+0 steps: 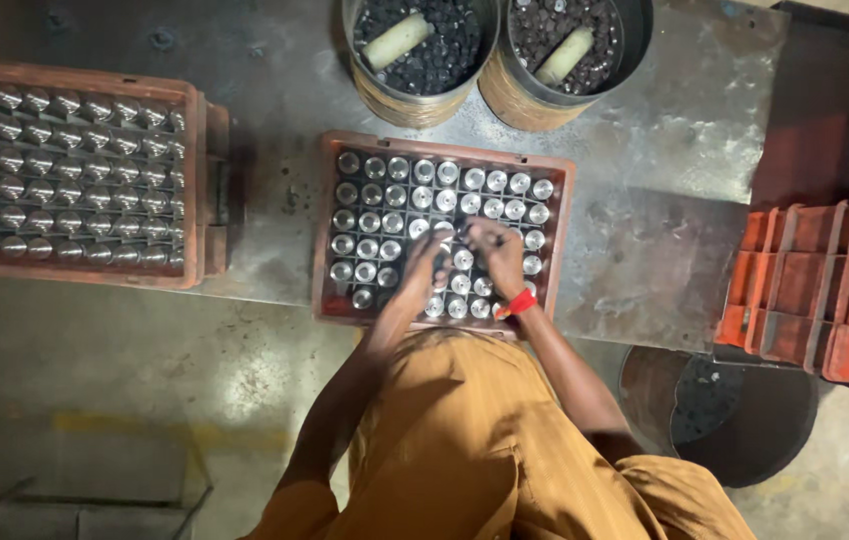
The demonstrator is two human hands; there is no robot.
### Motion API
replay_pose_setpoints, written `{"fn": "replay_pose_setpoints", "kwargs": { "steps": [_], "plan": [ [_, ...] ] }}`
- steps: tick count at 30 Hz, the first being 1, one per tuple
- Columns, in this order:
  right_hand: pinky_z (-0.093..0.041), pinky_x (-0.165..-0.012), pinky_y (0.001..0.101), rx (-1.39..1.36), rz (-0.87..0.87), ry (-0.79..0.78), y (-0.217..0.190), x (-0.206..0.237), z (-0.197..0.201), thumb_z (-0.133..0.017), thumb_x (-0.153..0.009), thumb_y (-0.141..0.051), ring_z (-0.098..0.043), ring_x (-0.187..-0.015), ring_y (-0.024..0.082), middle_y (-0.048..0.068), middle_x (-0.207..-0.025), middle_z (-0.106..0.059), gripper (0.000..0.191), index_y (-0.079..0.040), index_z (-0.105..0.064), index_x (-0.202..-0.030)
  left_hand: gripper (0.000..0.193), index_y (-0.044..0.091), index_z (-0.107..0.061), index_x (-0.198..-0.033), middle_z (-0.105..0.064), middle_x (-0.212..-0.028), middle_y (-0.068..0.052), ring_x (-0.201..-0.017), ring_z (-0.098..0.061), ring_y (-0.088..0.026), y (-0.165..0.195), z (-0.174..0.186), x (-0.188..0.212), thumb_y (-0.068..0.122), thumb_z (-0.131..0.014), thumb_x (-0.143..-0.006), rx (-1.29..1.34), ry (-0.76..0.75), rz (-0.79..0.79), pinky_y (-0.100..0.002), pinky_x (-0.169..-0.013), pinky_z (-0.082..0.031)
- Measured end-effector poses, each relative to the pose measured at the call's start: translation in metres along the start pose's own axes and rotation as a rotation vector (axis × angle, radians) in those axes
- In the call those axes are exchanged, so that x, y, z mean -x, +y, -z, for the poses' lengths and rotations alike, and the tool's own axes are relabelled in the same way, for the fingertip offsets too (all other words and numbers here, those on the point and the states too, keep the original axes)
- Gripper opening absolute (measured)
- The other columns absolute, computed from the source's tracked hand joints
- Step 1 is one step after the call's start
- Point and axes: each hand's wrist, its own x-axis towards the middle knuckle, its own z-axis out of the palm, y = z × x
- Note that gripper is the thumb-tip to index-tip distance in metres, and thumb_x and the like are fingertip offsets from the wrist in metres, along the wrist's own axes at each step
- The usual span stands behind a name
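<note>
Seen from above, a person in a mustard-yellow garment leans over a worn grey metal worktable point(645, 130). Directly in front of them sits a reddish-brown gridded tray point(329, 230), its square cells filled with upright shiny metal cylinders point(397, 168) standing in neat rows.

Both hands meet over the lower middle of this tray. The left hand point(426, 262) reaches in with fingers curled down among the cylinders; whether it is closed around one cannot be told. The right hand point(498, 252), with a red band point(522, 301) at the wrist, sits just beside it, its fingertips pinching at a cylinder top near the tray's centre, though the grip itself is too small to make out.

On the left of the table lies a second, larger reddish-brown tray point(195, 180), packed with many more silver cylinders lying in tight rows.

At the table's far edge stand two round metal buckets, side by side and touching. The left bucket point(415, 100) and the right bucket point(510, 105) each hold small dark round pieces with a pale cylindrical roll lying on top.

To the right, beyond the table's edge, is a stack of orange plastic crates point(825, 290). Below them on the floor stands a dark round drum point(775, 440).
</note>
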Motion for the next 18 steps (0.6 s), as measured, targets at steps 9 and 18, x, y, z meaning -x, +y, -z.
{"fn": "replay_pose_setpoints", "kwargs": {
  "steps": [9,18],
  "plan": [
    [-0.053,-0.083,0.0456,0.698,0.697,0.078,-0.009,-0.091,0.046,-0.072,-0.091,-0.007,-0.068,-0.095,0.039,0.021,-0.102,-0.07,0.017,-0.002,-0.074,-0.107,0.016,0.015,-0.061,-0.114,-0.057,-0.076,-0.001,-0.057,-0.048,-0.01,-0.018,0.029,-0.017,0.027,-0.059,-0.103,0.378,-0.049,0.06,-0.024,-0.047,-0.033],
    [-0.052,-0.081,0.0461,0.748,0.717,0.121,-0.017,-0.077,0.046,-0.072,-0.092,-0.018,-0.066,-0.095,0.038,0.02,-0.103,-0.07,0.032,-0.001,-0.072,-0.119,0.035,0.009,-0.048,-0.129,-0.054,-0.076,-0.005,-0.054,-0.042,-0.01,-0.007,0.013,-0.003,0.038,-0.056,-0.112,0.201,-0.113,-0.118,-0.024,-0.045,-0.03]
  ]
}}
